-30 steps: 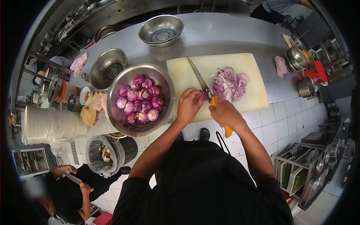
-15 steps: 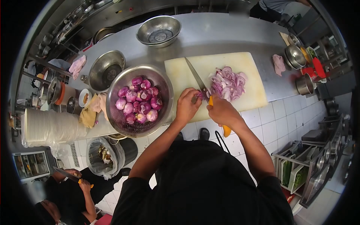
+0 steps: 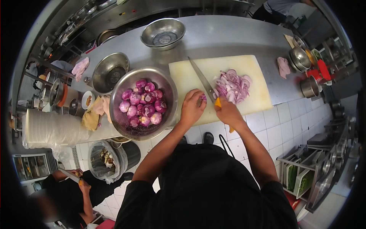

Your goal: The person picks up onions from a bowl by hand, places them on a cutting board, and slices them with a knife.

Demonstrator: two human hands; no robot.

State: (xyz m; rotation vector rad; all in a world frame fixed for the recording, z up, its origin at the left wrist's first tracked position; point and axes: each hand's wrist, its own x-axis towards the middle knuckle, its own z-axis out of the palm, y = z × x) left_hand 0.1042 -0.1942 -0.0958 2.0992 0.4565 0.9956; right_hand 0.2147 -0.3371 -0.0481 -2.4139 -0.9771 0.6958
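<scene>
1. Your left hand [image 3: 192, 107] presses curled fingers onto a small piece of onion [image 3: 202, 99] near the front edge of the cutting board [image 3: 183, 78].
2. Your right hand [image 3: 228, 112] is wrapped around the knife [image 3: 202, 79] handle, with the blade just beside that piece.
3. A pile of slices [image 3: 233, 86] lies right of the blade.
4. A bowl [image 3: 172, 91] of peeled onions stands left of the board on the surface [image 3: 228, 36].

Colander [image 3: 168, 91] of peeled red onions [image 3: 143, 103] just left of grip. Empty steel bowl [image 3: 110, 72] farther left and beyond. Stacked bowls [image 3: 164, 32] well beyond grip. Pink cloth [image 3: 284, 66] far right, beside nested pots [image 3: 301, 57]. Plate stack [image 3: 49, 128] far left. Lined bin [image 3: 105, 158] below counter, lower left, near another person [image 3: 72, 194].
</scene>
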